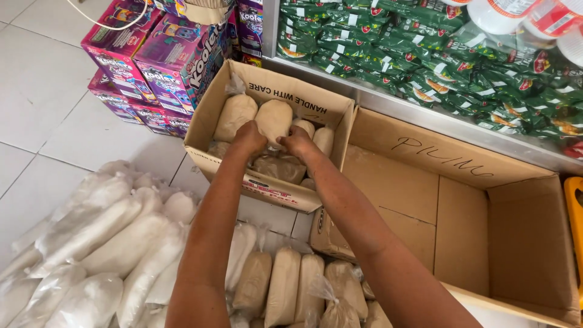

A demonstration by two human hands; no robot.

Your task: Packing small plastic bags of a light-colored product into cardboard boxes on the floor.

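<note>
Far left, on the tiled floor (42,91): a heap of clear bags of white powder (103,243). Behind it, stacked pink and purple cartons (164,58).

Next, a small cardboard box (209,118), open, holding knotted clear bags of pale tan powder. Both hands were inside it. The left hand (249,138) was closed on the left side of one tan bag (273,119); the right hand (297,143) gripped the same bag from the right and below. The bag stood upright among the others, near the box's middle; whether it was lifted clear of the bags beneath, I could not tell from this angle.

Below the forearms, a row of tan bags (297,285) lay on the floor, just beside the white heap.

Right: a large, shallow cardboard box (461,231), touching the small one. Above it, a glass-fronted case of green snack packets (425,54). At the far right edge, a strip of something yellow (574,212).
</note>
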